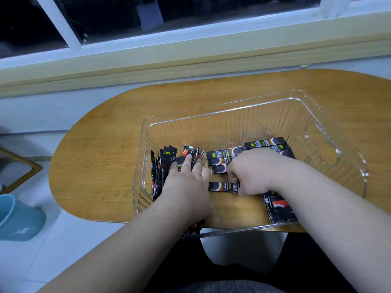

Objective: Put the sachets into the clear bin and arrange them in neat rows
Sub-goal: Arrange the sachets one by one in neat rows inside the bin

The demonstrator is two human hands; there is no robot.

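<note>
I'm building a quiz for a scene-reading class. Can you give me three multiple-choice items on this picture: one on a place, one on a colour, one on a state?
1. Where does the upright bunch of sachets stand?
A. at the left end of the clear bin
B. on the windowsill
C. on the room's floor

2. What is the sachets' main colour?
A. white
B. black
C. blue

3. What is the right hand doing?
A. resting flat outside the bin
B. holding a cup
C. gripping a flat sachet

Answers:
1 A: the bunch stands by the bin's left wall, with the left hand pressed against it.
2 B: every wrapper in view is mostly black.
3 C: its fingers curl on the sachet lying on the bin's bottom.
</note>
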